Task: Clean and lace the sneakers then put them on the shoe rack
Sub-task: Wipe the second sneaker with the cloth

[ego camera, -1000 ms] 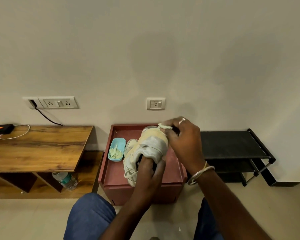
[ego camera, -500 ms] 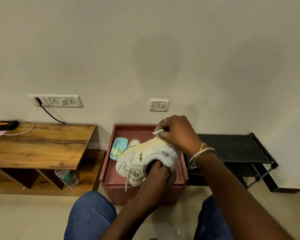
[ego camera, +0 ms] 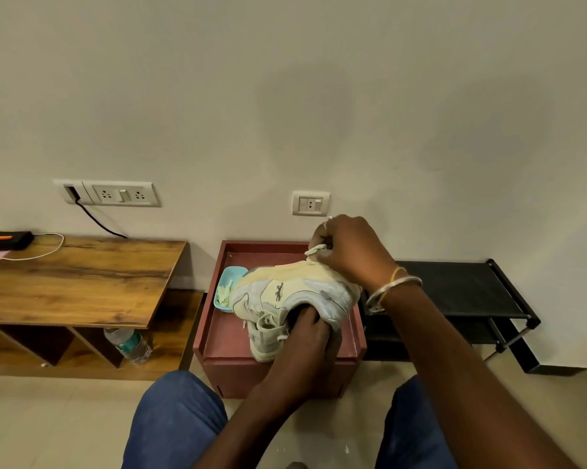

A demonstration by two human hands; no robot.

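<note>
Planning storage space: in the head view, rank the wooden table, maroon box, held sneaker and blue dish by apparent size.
1. wooden table
2. maroon box
3. sneaker, held nearer the camera, so somewhat flattered
4. blue dish, partly hidden

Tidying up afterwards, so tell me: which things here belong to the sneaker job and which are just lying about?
Job: sneaker, pale piece pinched by right hand, blue dish, red box, black shoe rack.
Lying about: water bottle, wooden table, black device.
</note>
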